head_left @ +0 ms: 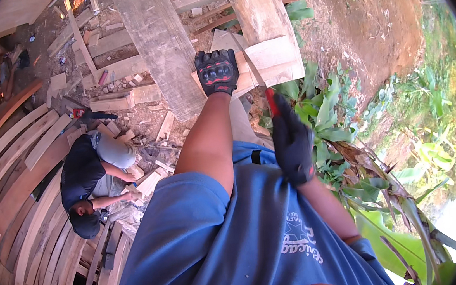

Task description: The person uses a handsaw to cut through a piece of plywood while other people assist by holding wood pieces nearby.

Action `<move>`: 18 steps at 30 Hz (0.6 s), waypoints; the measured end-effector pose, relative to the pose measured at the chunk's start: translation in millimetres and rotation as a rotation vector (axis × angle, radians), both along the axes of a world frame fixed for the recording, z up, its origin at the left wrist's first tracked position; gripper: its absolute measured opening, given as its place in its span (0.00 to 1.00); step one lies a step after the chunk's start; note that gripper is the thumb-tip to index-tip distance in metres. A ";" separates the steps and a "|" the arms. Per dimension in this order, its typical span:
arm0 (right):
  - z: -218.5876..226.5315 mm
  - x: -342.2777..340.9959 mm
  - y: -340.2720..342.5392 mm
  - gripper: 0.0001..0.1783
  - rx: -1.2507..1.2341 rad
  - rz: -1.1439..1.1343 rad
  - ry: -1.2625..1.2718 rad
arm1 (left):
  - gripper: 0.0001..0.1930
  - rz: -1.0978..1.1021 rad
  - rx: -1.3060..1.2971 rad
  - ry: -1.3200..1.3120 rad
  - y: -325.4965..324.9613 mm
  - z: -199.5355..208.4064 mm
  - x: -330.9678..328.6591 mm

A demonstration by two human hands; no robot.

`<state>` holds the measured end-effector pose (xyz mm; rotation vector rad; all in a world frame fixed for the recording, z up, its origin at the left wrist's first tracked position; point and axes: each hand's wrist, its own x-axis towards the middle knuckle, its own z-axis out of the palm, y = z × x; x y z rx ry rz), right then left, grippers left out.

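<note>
Up top, L hand (217,72) on plank (269,62) edge.

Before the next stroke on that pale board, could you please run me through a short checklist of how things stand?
1. Left hand steadying the pale board: ok, its black glove lies flat on the board's near end.
2. Right hand gripping the red-handled tool: ok, gloved fist closed on the handle.
3. Blade on the board: cannot tell, a thin dark line crosses the board but its edge is unclear.
4. Left hand apart from that line: not ok, it lies right beside the glove.
5. Crouching person out of the way: ok, lower left among the planks, well apart.
6. Board's support: cannot tell, its underside is hidden.
</note>
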<state>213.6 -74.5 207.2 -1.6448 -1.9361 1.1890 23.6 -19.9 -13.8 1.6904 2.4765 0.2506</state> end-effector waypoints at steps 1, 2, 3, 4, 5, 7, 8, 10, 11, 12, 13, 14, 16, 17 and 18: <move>-9.0 0.6 9.4 0.28 -0.017 -0.018 -0.001 | 0.22 -0.007 -0.013 -0.003 2.7 -0.9 -2.1; -14.0 -1.0 17.2 0.28 -0.030 -0.009 -0.007 | 0.22 -0.010 -0.032 -0.025 6.3 -2.1 -4.0; -18.7 -3.1 24.3 0.27 -0.042 0.002 -0.012 | 0.22 -0.011 -0.051 -0.046 10.4 -3.4 -5.6; -22.0 -5.6 28.7 0.27 -0.060 0.007 -0.022 | 0.22 -0.017 -0.075 -0.073 12.4 -1.4 -5.2; -26.6 -8.9 33.5 0.27 -0.081 0.004 -0.016 | 0.20 0.001 -0.093 -0.018 13.3 5.5 -3.5; -40.5 -17.3 44.1 0.27 -0.120 0.002 -0.001 | 0.19 -0.012 -0.075 -0.010 10.5 0.1 -3.9; -49.4 -23.0 49.9 0.26 -0.099 0.023 0.021 | 0.19 -0.015 -0.073 -0.012 5.0 -1.6 -2.1; -64.2 -30.5 54.4 0.26 -0.079 0.056 0.057 | 0.17 -0.028 -0.065 -0.029 3.6 -2.5 -2.2; -71.2 -37.5 54.8 0.26 -0.018 0.073 0.064 | 0.16 -0.037 -0.063 -0.039 4.0 -0.4 -2.0; -78.7 -43.3 56.9 0.25 0.043 0.089 0.071 | 0.16 -0.045 -0.062 -0.048 5.4 1.2 -2.8; -90.6 -48.1 62.5 0.25 0.078 0.126 0.007 | 0.15 -0.065 -0.069 -0.029 4.3 0.9 -4.4; -115.2 -51.1 75.9 0.26 0.131 0.098 0.010 | 0.15 -0.037 -0.048 -0.044 2.3 -3.7 -2.2; -129.7 -74.9 129.6 0.27 -0.128 -0.034 -0.067 | 0.14 0.014 0.010 -0.064 2.1 -12.4 -3.9; -153.3 -80.3 152.4 0.27 -0.091 -0.014 -0.045 | 0.13 -0.011 -0.002 -0.024 5.2 -10.2 -0.7; -165.8 -85.4 160.5 0.28 -0.092 -0.009 -0.049 | 0.14 -0.023 -0.021 -0.031 -2.8 -9.2 3.5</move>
